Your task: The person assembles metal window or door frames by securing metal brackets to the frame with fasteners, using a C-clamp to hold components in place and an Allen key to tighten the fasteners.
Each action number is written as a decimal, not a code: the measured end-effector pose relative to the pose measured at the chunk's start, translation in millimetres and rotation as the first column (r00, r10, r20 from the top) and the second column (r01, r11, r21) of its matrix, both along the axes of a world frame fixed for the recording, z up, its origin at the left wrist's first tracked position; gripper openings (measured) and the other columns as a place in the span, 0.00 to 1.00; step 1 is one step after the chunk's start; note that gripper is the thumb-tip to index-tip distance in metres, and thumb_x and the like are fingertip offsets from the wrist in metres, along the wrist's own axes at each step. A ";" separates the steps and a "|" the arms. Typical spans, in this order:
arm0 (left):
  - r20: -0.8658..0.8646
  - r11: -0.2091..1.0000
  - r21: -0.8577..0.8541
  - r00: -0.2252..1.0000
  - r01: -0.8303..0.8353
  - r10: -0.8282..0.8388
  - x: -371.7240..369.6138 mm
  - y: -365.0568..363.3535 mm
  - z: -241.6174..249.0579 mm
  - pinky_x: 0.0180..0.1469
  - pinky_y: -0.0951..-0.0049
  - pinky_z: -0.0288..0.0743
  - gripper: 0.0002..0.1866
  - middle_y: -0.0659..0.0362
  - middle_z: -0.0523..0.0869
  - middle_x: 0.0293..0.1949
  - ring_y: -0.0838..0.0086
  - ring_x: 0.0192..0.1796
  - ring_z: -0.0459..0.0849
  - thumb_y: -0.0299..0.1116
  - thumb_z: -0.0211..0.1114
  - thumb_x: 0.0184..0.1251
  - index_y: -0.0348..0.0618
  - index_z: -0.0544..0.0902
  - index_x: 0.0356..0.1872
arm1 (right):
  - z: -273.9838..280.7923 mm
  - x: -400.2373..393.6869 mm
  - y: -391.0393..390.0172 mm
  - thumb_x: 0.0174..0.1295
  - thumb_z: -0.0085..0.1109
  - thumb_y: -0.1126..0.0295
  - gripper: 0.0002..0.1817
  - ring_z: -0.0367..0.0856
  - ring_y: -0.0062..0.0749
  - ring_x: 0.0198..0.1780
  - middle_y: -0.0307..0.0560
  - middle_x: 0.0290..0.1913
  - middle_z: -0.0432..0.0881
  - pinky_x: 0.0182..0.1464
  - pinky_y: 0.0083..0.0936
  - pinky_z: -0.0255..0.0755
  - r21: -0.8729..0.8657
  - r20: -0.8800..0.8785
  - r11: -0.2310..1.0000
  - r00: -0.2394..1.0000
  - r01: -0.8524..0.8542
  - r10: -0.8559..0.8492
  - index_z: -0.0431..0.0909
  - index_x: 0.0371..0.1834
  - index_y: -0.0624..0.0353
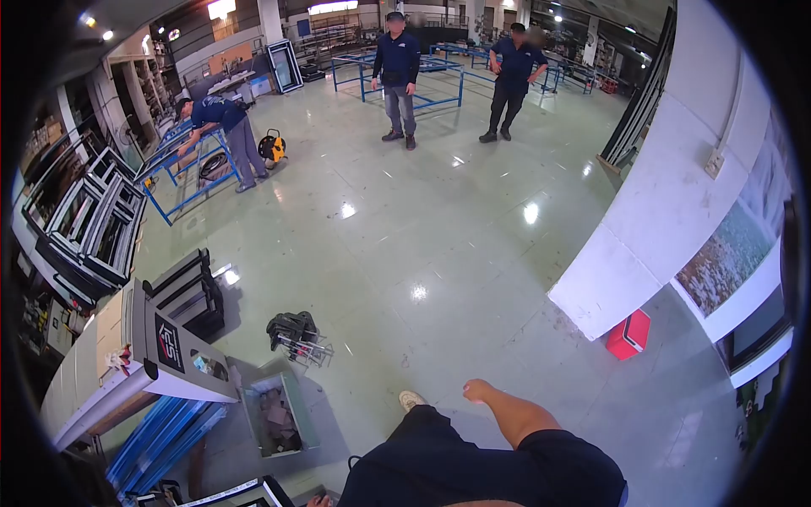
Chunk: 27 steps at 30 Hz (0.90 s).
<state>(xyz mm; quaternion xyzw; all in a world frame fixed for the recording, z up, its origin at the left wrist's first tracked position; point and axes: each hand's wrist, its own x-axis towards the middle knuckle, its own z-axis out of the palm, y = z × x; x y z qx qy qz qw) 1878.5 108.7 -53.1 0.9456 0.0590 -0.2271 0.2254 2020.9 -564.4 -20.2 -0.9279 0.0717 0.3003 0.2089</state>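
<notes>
The right hand (pixel 476 389) hangs at six o'clock, low in view, at the end of a bare forearm, fingers loosely curled around nothing, over bare floor (pixel 439 253). The left hand (pixel 319 501) barely shows at the bottom edge near seven o'clock; whether it holds anything cannot be told. A shoe (pixel 411 399) sits just beside the right hand. At eight o'clock an open bin (pixel 274 414) stands near a white machine (pixel 160 355), with a folded cart (pixel 296 335) just beyond. A red box (pixel 628 334) lies at four o'clock against the pillar (pixel 667 203). Farther, at ten o'clock, a person (pixel 221 135) bends over a blue frame (pixel 182 173); at twelve o'clock two people (pixel 397 76) stand well apart from the hands
</notes>
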 end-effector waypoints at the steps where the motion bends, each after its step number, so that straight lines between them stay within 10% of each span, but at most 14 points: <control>1: 0.020 0.999 0.007 0.999 0.049 -0.049 -6.7 2.7 0.3 0.43 0.60 0.79 0.28 0.49 0.87 0.40 0.60 0.43 0.85 0.46 0.64 0.66 0.36 0.74 0.60 | -2.7 -0.5 -3.7 0.55 0.50 0.62 0.16 0.83 0.57 0.45 0.61 0.39 0.84 0.48 0.45 0.76 -0.024 0.007 1.000 1.000 -0.015 0.015 0.85 0.37 0.59; 7: 0.267 0.927 0.148 0.889 0.345 -0.373 -36.9 14.6 -2.4 0.42 0.56 0.78 0.21 0.49 0.84 0.37 0.56 0.38 0.83 0.44 0.61 0.66 0.40 0.78 0.54 | -11.5 -3.8 -9.0 0.55 0.49 0.62 0.16 0.83 0.57 0.44 0.61 0.39 0.84 0.47 0.45 0.76 -0.066 0.001 0.996 0.998 0.061 -0.061 0.85 0.34 0.59; 11: -0.168 0.968 -0.193 0.977 -0.162 0.130 -24.8 26.8 -7.3 0.46 0.57 0.79 0.27 0.50 0.87 0.40 0.58 0.45 0.85 0.49 0.63 0.65 0.40 0.77 0.58 | -2.1 -12.3 8.4 0.55 0.52 0.61 0.16 0.83 0.55 0.45 0.58 0.43 0.85 0.48 0.44 0.77 -0.042 -0.050 0.999 0.998 -0.034 0.032 0.86 0.39 0.57; 13: -0.106 0.953 0.097 0.955 0.287 -0.277 -49.6 -3.5 1.4 0.45 0.55 0.77 0.19 0.50 0.85 0.37 0.53 0.43 0.83 0.46 0.64 0.63 0.46 0.81 0.48 | -4.7 -20.5 18.4 0.55 0.57 0.59 0.18 0.84 0.53 0.45 0.55 0.47 0.85 0.49 0.42 0.77 0.061 0.029 0.998 0.999 0.013 -0.015 0.84 0.46 0.55; 15: -0.043 0.937 -0.305 0.985 -0.172 0.167 -54.4 -27.9 -5.0 0.32 0.63 0.77 0.16 0.53 0.83 0.31 0.63 0.34 0.84 0.42 0.66 0.64 0.39 0.79 0.42 | -20.8 -26.4 17.3 0.55 0.60 0.60 0.19 0.85 0.49 0.41 0.54 0.47 0.85 0.46 0.41 0.78 0.078 0.043 0.993 0.996 -0.084 0.081 0.83 0.48 0.56; 17: -0.332 0.597 -0.374 0.703 -0.710 0.629 -48.7 -59.8 -2.0 0.35 0.63 0.81 0.20 0.50 0.85 0.35 0.62 0.38 0.86 0.44 0.67 0.63 0.36 0.80 0.45 | -37.4 -25.8 9.3 0.55 0.63 0.64 0.20 0.85 0.41 0.35 0.51 0.44 0.86 0.39 0.37 0.79 0.179 0.017 0.984 1.000 0.000 -0.003 0.82 0.51 0.57; 19: -0.013 0.853 -0.187 0.870 -0.487 0.494 -45.1 -69.5 3.9 0.51 0.61 0.79 0.29 0.45 0.87 0.44 0.55 0.49 0.85 0.50 0.68 0.61 0.37 0.79 0.55 | -53.0 -29.3 -4.1 0.55 0.64 0.67 0.19 0.83 0.33 0.31 0.49 0.41 0.86 0.33 0.32 0.78 0.236 -0.061 0.966 0.993 0.109 -0.097 0.81 0.51 0.59; 21: -0.242 0.743 -0.245 0.782 -0.622 0.575 -36.1 -77.2 16.1 0.61 0.62 0.73 0.34 0.44 0.85 0.50 0.54 0.56 0.83 0.53 0.68 0.59 0.40 0.78 0.60 | -50.9 -19.0 -10.2 0.54 0.64 0.69 0.20 0.82 0.32 0.30 0.48 0.40 0.85 0.31 0.30 0.77 0.226 -0.112 0.964 0.986 0.143 -0.121 0.81 0.52 0.59; 27: -0.190 0.794 -0.113 0.797 -0.598 0.573 -36.2 -99.6 57.9 0.60 0.61 0.74 0.34 0.46 0.85 0.51 0.54 0.56 0.83 0.56 0.67 0.59 0.40 0.78 0.59 | 9.6 0.9 -3.4 0.53 0.65 0.71 0.26 0.84 0.39 0.34 0.51 0.43 0.85 0.32 0.38 0.76 0.215 -0.257 0.924 0.931 0.316 -0.258 0.77 0.59 0.57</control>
